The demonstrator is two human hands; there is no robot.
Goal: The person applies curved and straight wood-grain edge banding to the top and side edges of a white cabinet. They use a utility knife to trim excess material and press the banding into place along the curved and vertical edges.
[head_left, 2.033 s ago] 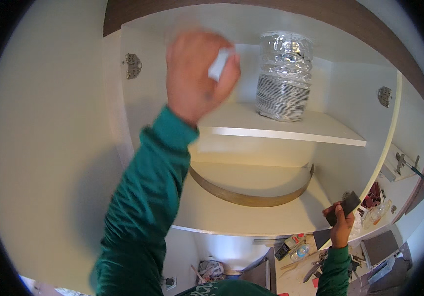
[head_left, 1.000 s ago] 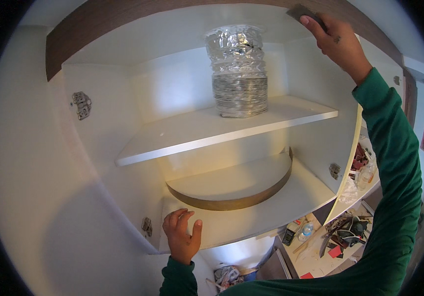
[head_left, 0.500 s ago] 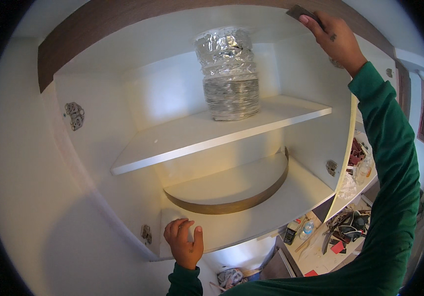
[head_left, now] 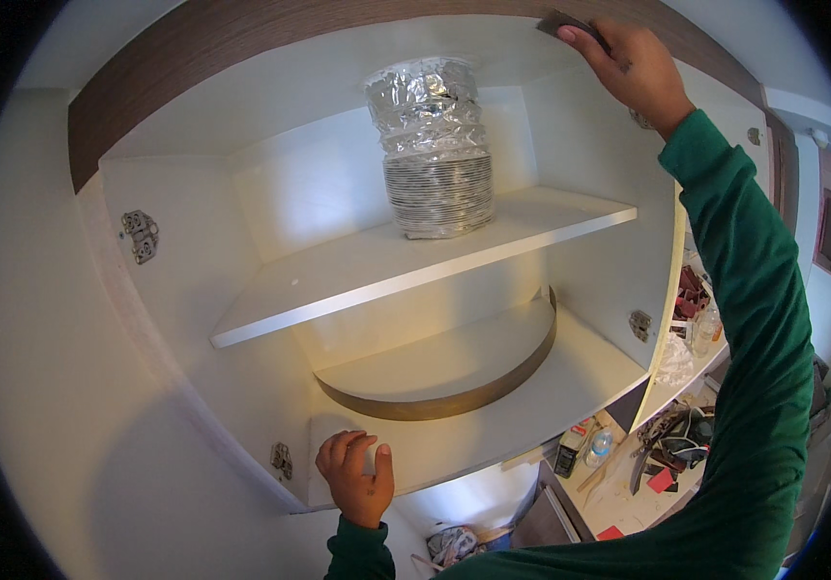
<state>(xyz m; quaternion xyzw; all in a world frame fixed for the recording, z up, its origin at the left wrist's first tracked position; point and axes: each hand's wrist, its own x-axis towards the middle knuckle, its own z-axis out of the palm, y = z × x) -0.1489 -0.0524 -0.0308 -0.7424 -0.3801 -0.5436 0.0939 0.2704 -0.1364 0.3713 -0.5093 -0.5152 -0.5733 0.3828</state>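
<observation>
Up at the top right, my right hand (head_left: pixel 636 75) is closed round a small dark flat block (head_left: pixel 556 21). The block lies against the lower edge of the brown wood-look trim (head_left: pixel 290 37) along the cabinet's top. My left hand (head_left: pixel 357 478) rests at the front edge of the white cabinet's bottom panel (head_left: pixel 425 454), fingers loosely bent and thumb apart, holding nothing. Between the hands, a ribbed silver foil duct (head_left: pixel 437 188) runs from the cabinet top down to the middle shelf (head_left: pixel 415 271). A half-round white board (head_left: pixel 444 353) with a brown edge lies below that shelf.
Metal hinge plates (head_left: pixel 141 237) sit on the cabinet's side walls. Below right, a worktop (head_left: pixel 618 493) carries a dark bottle (head_left: pixel 571 451), a clear plastic bottle (head_left: pixel 599 447) and a tangle of tools and cables (head_left: pixel 676 440). A bundle (head_left: pixel 452 546) lies below the cabinet.
My right hand and the dark block have shifted slightly left along the top trim. The whole view has moved a little; my left hand stays at the bottom panel's edge.
</observation>
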